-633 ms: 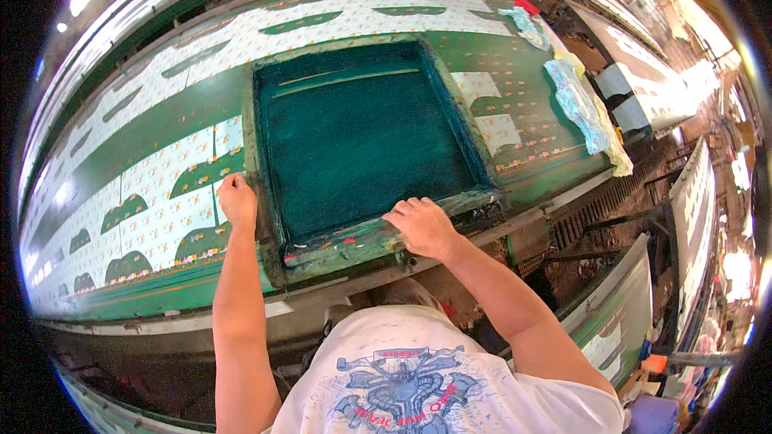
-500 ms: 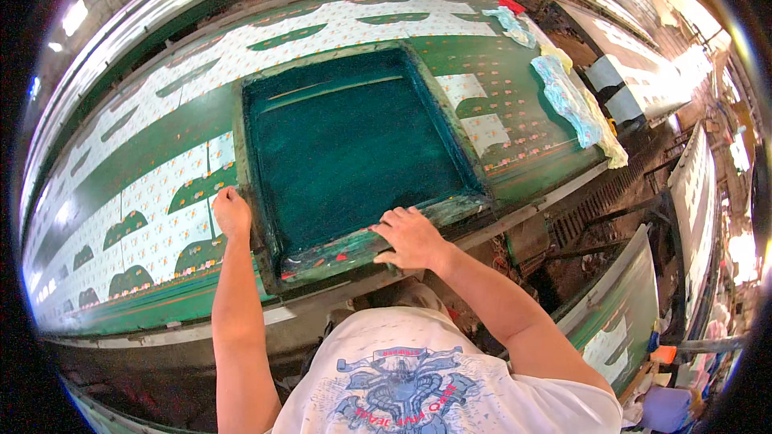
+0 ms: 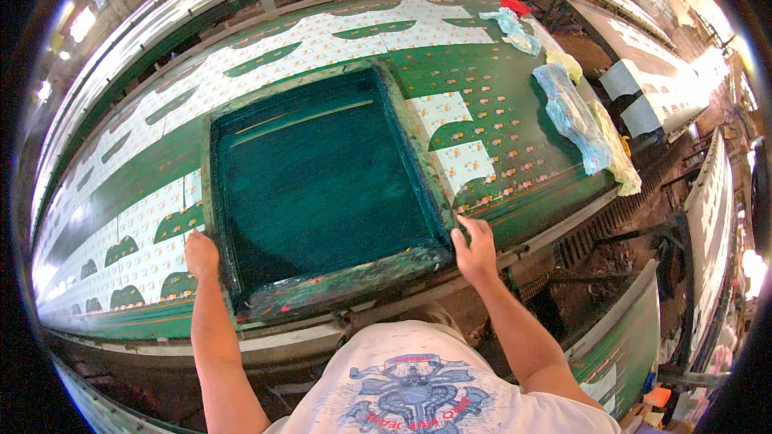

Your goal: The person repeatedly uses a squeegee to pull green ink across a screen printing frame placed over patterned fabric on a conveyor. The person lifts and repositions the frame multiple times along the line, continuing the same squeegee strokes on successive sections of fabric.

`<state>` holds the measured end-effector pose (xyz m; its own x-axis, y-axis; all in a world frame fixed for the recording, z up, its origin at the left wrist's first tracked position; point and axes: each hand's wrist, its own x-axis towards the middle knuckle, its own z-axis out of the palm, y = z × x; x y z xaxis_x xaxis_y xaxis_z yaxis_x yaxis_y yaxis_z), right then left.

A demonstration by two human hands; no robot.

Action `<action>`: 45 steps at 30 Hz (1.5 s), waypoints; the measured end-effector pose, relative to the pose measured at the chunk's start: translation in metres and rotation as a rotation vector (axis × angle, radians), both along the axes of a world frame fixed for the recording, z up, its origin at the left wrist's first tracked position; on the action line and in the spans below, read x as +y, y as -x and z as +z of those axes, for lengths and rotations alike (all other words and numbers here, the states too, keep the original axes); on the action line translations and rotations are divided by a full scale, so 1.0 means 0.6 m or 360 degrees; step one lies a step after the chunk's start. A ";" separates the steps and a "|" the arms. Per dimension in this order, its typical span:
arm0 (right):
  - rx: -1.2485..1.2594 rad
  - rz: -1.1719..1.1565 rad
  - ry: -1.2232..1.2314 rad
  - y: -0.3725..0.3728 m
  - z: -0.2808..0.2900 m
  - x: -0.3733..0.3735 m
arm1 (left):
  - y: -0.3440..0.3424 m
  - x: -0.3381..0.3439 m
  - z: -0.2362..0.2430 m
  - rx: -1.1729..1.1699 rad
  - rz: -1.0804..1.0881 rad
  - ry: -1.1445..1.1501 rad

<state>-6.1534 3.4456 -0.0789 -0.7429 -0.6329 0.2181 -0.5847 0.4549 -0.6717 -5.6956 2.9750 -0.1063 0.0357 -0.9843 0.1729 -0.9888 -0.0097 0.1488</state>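
Observation:
A square screen frame (image 3: 338, 276) with worn edges and dark teal mesh (image 3: 314, 189) lies on the long green table (image 3: 527, 213), among white printed pieces (image 3: 450, 112) with small orange motifs. My left hand (image 3: 202, 254) is closed beside the frame's left edge; its fingertips are hidden, so I cannot make out what it holds. My right hand (image 3: 474, 247) is at the frame's near right corner, its thumb and bent fingers apart, with nothing visible in it.
Pale blue cloth (image 3: 569, 116), yellow cloth (image 3: 621, 162) and a red cloth (image 3: 515, 5) lie along the table's right end. More boards (image 3: 706, 241) and tables (image 3: 611, 40) stand to the right, beside a dark grated gap (image 3: 575, 233). Another long rack runs behind the table.
My right hand has moved from the middle of the frame's near edge to its right corner. The screen and my left hand now appear lower and farther left in view.

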 end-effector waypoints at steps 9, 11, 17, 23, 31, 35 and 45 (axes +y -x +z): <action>-0.1388 -0.0144 0.0012 0.049 -0.070 0.045 | -0.010 -0.021 -0.018 -0.0087 0.0047 -0.0104; -0.1375 -0.0236 -0.0004 0.035 -0.050 0.026 | -0.043 -0.027 -0.026 -0.0004 0.0040 -0.0034; -0.1484 -0.0543 0.0173 0.030 -0.055 0.029 | -0.011 -0.034 -0.016 0.0451 0.0145 -0.0323; -0.1545 -0.0375 0.0357 0.041 0.025 0.033 | -0.051 -0.050 -0.016 0.0748 0.0267 -0.0446; -0.1531 -0.0228 0.0313 0.043 0.136 -0.063 | -0.121 -0.072 0.000 0.1894 0.0246 -0.0472; -0.1696 -0.0194 0.0445 -0.002 0.072 -0.066 | -0.200 -0.054 0.104 0.2162 0.0152 -0.0797; -0.1959 0.0231 0.0574 -0.167 0.072 -0.165 | -0.517 0.066 0.260 0.1873 0.0543 0.0057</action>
